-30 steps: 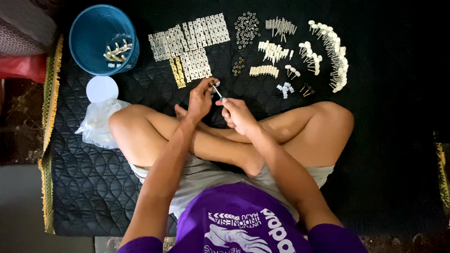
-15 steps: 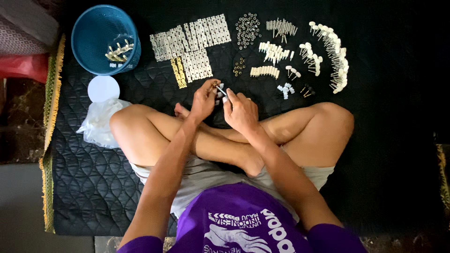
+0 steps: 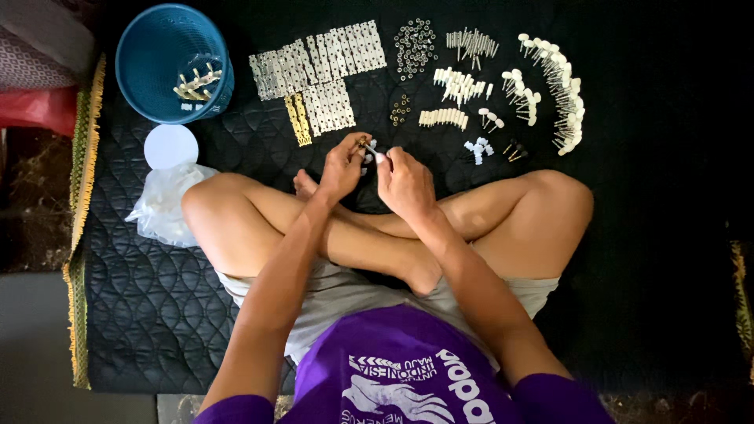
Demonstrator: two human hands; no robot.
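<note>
I sit cross-legged on a black quilted mat (image 3: 157, 314). My left hand (image 3: 342, 166) and my right hand (image 3: 404, 182) meet above my shins, both pinching one small white and brass part (image 3: 369, 148) between their fingertips. Just beyond the hands lie rows of flat perforated metal strips (image 3: 318, 63), a couple of brass-coloured strips (image 3: 298, 119), a heap of small rings (image 3: 415, 47) and groups of white pegs (image 3: 459, 85). A curved line of white-headed pins (image 3: 550, 86) lies at the far right.
A blue plastic basket (image 3: 149, 55) holding several assembled pieces stands at the far left. A round white lid (image 3: 171, 146) and a clear plastic bag (image 3: 161, 208) lie by my left knee. The mat's fringed edge (image 3: 78, 259) borders grey floor.
Both hands have stayed together over my shins, shifting slightly as the fingers work the small part; nothing else on the mat has moved.
</note>
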